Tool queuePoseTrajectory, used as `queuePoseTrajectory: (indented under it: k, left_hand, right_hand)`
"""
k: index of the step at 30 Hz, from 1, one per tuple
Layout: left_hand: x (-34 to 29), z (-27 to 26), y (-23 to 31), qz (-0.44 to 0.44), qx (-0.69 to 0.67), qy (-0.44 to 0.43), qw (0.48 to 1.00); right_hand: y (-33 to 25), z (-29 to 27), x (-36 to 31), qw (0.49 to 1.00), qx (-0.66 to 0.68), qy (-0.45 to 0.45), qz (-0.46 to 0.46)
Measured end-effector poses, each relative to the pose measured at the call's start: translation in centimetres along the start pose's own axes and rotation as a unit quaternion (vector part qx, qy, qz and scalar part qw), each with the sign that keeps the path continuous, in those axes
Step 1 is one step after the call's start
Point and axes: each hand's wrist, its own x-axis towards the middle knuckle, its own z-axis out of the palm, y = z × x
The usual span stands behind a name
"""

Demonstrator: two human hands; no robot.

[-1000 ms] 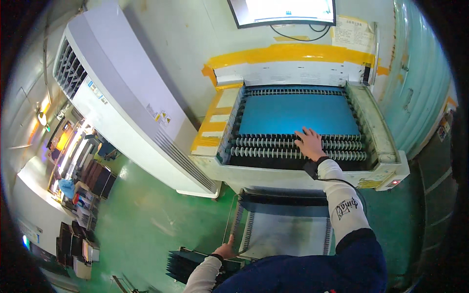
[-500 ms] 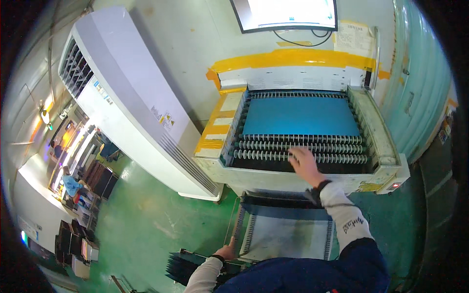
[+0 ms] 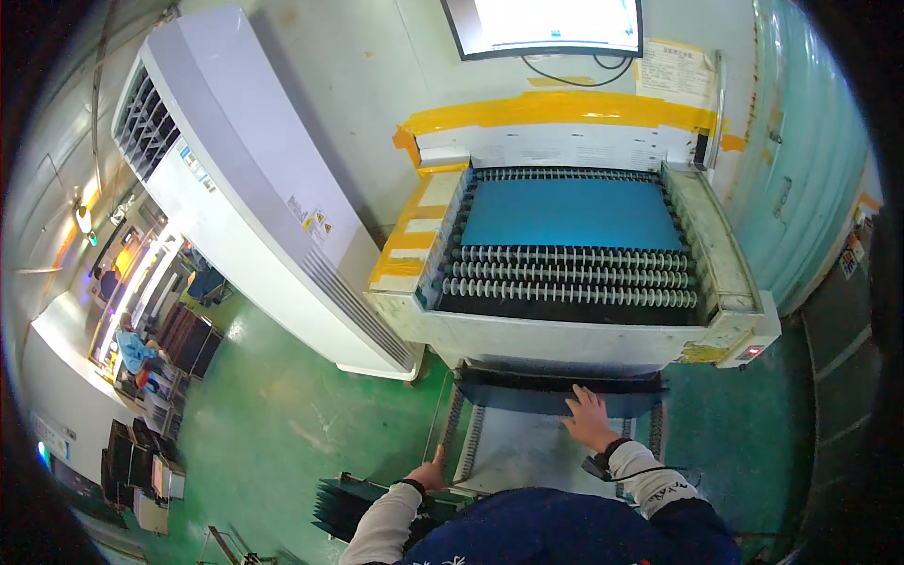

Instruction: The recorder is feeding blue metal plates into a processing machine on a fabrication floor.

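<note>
At the lower middle, my left hand [image 3: 431,471] is closed on the left side rail of a slotted rack [image 3: 474,443] in front of the machine. My right hand [image 3: 590,421] reaches over the rack with its fingers apart, at the upper edge of the dark thin panels [image 3: 541,395] standing at its far end. Whether the fingertips touch those panels I cannot tell. Beyond, a flat blue panel [image 3: 573,213] lies on the rows of disc rollers [image 3: 570,294] of the roller machine [image 3: 556,341].
A tall white air conditioner [image 3: 273,207] stands left of the machine. More dark panels [image 3: 344,508] fan out beside my left forearm. A monitor [image 3: 551,24] hangs above, and a translucent curtain [image 3: 800,179] is at the right. Far left, a person [image 3: 137,350] sits by a lit bench.
My right hand has come down from above the front rollers to the dark panels in the rack. My left hand stays on the rail. The view has shifted slightly.
</note>
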Motion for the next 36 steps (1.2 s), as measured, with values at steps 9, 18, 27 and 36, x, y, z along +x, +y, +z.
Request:
queuePoseTrajectory:
  k: [9, 18, 27, 36]
  left_hand:
    - [-0.9, -0.1, 0.4, 0.018, 0.03, 0.029, 0.999]
    - [-3.1, -1.0, 2.1, 0.002, 0.005, 0.052, 0.999]
    - [-2.1, -0.8, 1.5, 0.008, -0.013, 0.024, 1.0]
    - [-3.7, -1.8, 3.1, -0.021, 0.012, 0.02, 1.0]
  right_hand:
    - [-0.9, 0.3, -2.4, 0.999, -0.031, 0.009, -0.013]
    - [-2.3, -1.5, -1.8, 0.999, 0.002, 0.029, -0.017]
    - [-1.6, 0.8, 1.2, 0.999, -0.006, 0.022, 0.027]
    - [-0.4, 4.3, 2.1, 0.99, -0.107, -0.064, 0.062]
